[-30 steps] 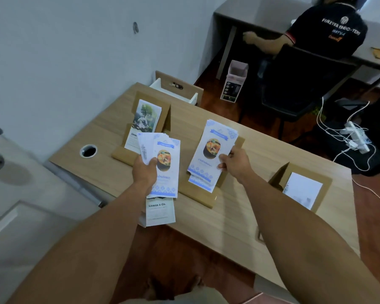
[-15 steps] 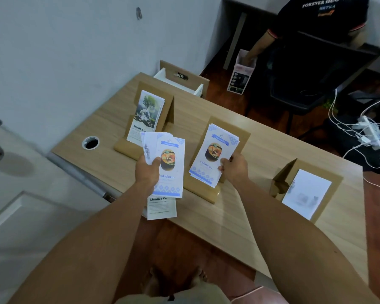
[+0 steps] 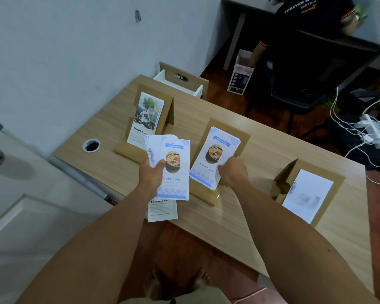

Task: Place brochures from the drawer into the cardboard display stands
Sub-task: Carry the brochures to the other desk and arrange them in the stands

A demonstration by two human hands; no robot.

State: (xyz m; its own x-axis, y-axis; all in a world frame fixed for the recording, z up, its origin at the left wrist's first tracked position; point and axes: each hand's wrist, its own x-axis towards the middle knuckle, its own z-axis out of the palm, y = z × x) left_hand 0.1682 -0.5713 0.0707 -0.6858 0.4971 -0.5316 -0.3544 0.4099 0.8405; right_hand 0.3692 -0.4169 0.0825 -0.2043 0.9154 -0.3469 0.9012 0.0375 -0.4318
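My left hand (image 3: 151, 174) grips a fanned stack of blue-and-white food brochures (image 3: 174, 170) above the desk's near edge. My right hand (image 3: 233, 172) pinches the lower right edge of a few matching brochures (image 3: 214, 156) that lean in the middle cardboard stand (image 3: 208, 195). The left stand (image 3: 168, 107) holds tree-picture brochures (image 3: 146, 117). The right stand (image 3: 336, 183) holds white leaflets (image 3: 306, 195). Behind the desk the open white drawer (image 3: 180, 83) shows its wooden front.
One "Liceria & Co." brochure (image 3: 162, 210) lies overhanging the wooden desk's (image 3: 246, 218) near edge under my left hand. A cable hole (image 3: 91, 145) sits at the desk's left. A seated person (image 3: 312, 20), a chair, a small box (image 3: 239, 73) and floor cables (image 3: 369, 132) are beyond.
My right hand lowered its brochures down into the middle stand, where they now rest. The left hand's stack stayed put while the view tilted slightly.
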